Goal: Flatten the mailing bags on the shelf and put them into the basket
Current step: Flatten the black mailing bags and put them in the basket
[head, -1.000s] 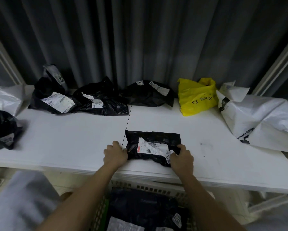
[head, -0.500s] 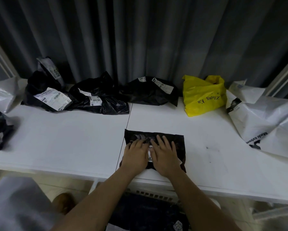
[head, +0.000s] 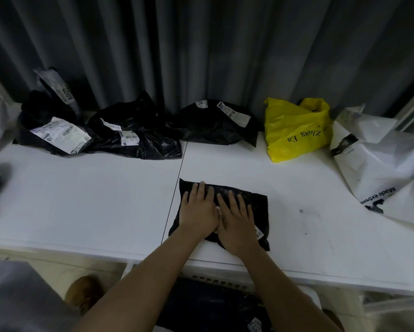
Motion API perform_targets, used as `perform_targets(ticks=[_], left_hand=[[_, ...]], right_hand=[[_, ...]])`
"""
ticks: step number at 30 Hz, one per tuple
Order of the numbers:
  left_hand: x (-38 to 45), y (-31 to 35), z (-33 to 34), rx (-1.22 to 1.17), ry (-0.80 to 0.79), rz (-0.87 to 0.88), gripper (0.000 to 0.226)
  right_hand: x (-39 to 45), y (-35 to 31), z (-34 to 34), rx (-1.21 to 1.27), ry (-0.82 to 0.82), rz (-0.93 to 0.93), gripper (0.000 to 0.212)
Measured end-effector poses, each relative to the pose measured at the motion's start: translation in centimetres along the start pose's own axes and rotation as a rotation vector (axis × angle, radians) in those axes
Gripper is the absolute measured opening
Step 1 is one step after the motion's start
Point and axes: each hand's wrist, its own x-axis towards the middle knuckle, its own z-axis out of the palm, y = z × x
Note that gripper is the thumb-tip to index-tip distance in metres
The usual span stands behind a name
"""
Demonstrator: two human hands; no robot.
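A grey pleated curtain (head: 201, 49) hung behind the white shelf (head: 81, 200), whose two boards met at a seam. Along the back lay crumpled black mailers (head: 134, 137), a yellow bag (head: 294, 133) and a white bag (head: 388, 168). Near the front edge the black mailing bag (head: 258, 204) lay flat, its long axis running left to right. The left hand (head: 197, 209) and right hand (head: 236, 221) pressed it, each grip released, fingers straight. Below stood the basket (head: 220, 281).

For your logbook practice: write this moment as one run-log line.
step: flattening | left hand: flat on black mailing bag | right hand: flat on it | shelf | basket: below
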Motion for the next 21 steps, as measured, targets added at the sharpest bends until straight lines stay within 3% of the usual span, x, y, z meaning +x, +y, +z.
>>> perform_targets(ticks=[3,7,10,12,15,17,21], left_hand=[[-0.8,-1.2,0.5,-0.154,0.327,-0.127,0.057],[-2.4,-2.6,0.3,-0.216,0.238,-0.371,0.063],[-2.7,-3.3,-0.5,-0.353,0.119,-0.419,0.059],[-2.8,-3.6,-1.0,-0.499,0.043,-0.367,0.048],[-3.3,-3.4,-2.3,-0.493,0.022,-0.177,0.032],[-3.9,-3.2,-3.3,-0.464,0.056,-0.041,0.034],[-4.6,-3.0,-5.8,-0.293,0.050,0.138,0.043]], right_hand=[[-0.3,0.2,-0.2,-0.024,0.038,0.037,0.081],[-0.4,-0.9,-0.5,-0.039,-0.018,0.162,0.072],[-0.9,-1.9,-0.9,-0.028,-0.025,0.225,0.072],[-1.2,-2.3,-1.7,-0.022,-0.005,0.253,0.064],[-1.2,-2.7,-3.5,0.083,0.156,0.228,0.060],[-1.0,-2.8,-5.3,0.235,0.272,0.178,0.057],[-0.4,-2.7,-8.8,0.596,0.308,0.152,0.059]])
